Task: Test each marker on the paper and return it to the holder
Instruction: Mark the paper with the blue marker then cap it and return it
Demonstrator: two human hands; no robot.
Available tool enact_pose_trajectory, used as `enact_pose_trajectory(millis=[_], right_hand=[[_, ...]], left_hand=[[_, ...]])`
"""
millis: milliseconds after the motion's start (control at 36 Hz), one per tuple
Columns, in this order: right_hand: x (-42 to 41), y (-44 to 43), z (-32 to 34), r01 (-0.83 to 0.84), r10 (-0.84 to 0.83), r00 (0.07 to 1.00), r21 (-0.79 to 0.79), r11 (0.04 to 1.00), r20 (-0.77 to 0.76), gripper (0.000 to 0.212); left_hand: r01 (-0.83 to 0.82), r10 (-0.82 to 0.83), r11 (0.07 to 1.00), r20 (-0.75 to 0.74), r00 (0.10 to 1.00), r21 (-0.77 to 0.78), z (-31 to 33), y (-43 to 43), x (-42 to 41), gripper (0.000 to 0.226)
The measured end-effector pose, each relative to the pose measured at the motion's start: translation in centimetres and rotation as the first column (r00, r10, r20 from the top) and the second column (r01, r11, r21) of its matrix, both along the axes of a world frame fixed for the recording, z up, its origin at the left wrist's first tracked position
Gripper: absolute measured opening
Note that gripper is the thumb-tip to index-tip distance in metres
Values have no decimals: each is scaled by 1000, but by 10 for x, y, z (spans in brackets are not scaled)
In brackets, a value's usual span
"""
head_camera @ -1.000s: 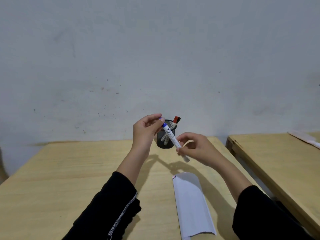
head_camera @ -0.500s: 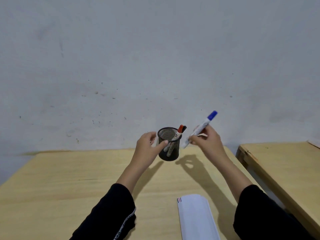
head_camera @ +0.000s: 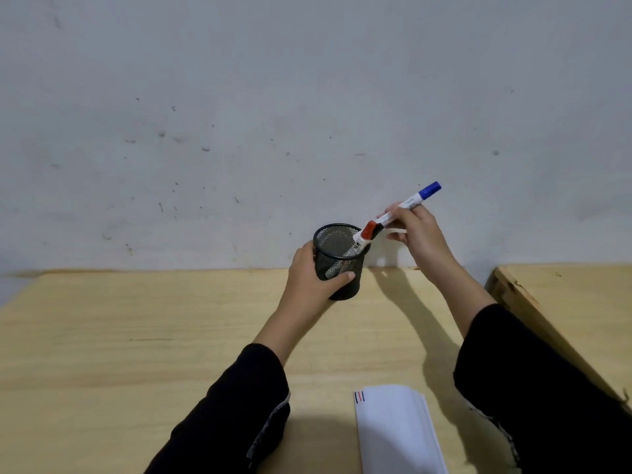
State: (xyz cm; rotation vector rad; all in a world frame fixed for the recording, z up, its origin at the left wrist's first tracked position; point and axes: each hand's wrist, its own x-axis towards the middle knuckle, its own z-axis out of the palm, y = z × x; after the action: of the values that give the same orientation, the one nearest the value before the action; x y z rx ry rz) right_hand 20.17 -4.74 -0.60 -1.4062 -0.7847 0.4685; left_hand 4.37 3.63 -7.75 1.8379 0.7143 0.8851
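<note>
A black mesh holder [head_camera: 337, 254] stands near the far edge of the wooden table [head_camera: 136, 336], and my left hand [head_camera: 313, 278] is wrapped around its side. My right hand [head_camera: 415, 234] pinches a white marker with a blue cap [head_camera: 412, 201], tilted, cap end up to the right, its lower end just above the holder's right rim. Inside the holder lean a red-capped marker [head_camera: 365, 232] and a black-capped one, mostly hidden behind it. White paper [head_camera: 396, 432] lies at the near edge with short blue, black and red strokes in its top left corner.
A grey wall [head_camera: 307, 97] rises right behind the table. A second wooden table [head_camera: 564, 295] stands to the right across a narrow gap. Both my forearms wear black sleeves.
My left hand went from beside the holder to gripping it. My right hand brought the capped blue marker down and left toward the holder's rim. The view tilted, so the paper sits lower.
</note>
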Motion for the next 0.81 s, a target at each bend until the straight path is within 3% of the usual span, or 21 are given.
enact_pose_trajectory(millis=[222, 361, 500, 583, 806], right_hand=[[8, 2, 3, -45, 50, 996, -69, 997, 76, 9], [6, 6, 8, -122, 123, 992, -96, 988, -4, 7], [6, 5, 7, -35, 49, 990, -105, 994, 133, 12], [4, 6, 10, -35, 49, 990, -108, 994, 135, 3], [3, 10, 13, -32, 64, 979, -167, 985, 191, 7]], left_hand=[[-11, 11, 1000, 18, 1000, 5, -5, 4, 2, 65], [-1, 1, 1000, 19, 1000, 4, -5, 4, 2, 64], [4, -3, 1000, 31, 1000, -10, -5, 4, 2, 64], [6, -5, 1000, 34, 999, -17, -4, 3, 2, 61], [2, -2, 1000, 12, 1000, -10, -1, 3, 2, 60]])
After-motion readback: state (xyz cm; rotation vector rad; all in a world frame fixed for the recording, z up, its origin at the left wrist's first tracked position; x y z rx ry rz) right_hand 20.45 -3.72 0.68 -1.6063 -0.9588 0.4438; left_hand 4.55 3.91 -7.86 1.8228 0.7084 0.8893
